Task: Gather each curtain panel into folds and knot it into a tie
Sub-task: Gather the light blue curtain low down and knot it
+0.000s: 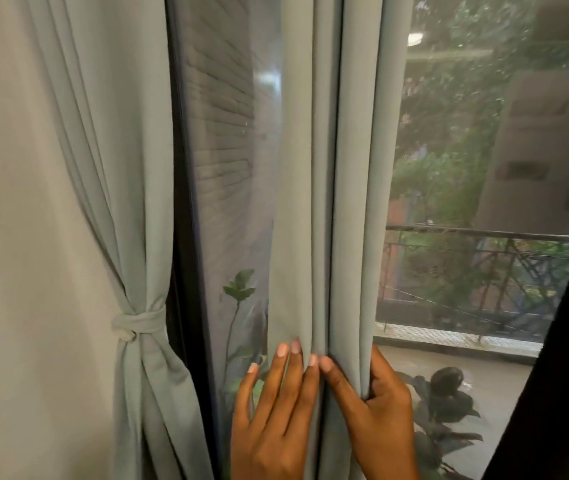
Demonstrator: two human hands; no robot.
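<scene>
At the window, both of your hands work the middle curtain (324, 202), which hangs loose in long upright folds in front of the glass (227, 168), just right of the dark window frame (186, 237).

Your left hand (276, 410) lies flat against the front of the folds low on the cloth. Its fingers (293, 375) are straight and point up; three lie close together and the little finger stands slightly apart, off the curtain's left edge. The thumb is not visible.

Your right hand (380, 417) holds the right-hand folds at the same height. Its thumb (336, 379) presses on the front and nearly meets the left forefinger, while the other fingers curl round the curtain's right edge (how far they reach behind the cloth cannot be seen). The folds are pinched between thumb and fingers.

To the left, the tied curtain (130, 237) hangs against the pale wall (16, 237), drawn into a waist by a knot (137, 323) of the same grey-green cloth, and flares out below it.

Through the glass are a balcony railing (484, 233), a dark leafy plant (449, 410) on the balcony floor beside your right hand, and a thin green sprig (240, 289) between the two curtains. A black shape that cannot be identified fills the frame's lower right corner.
</scene>
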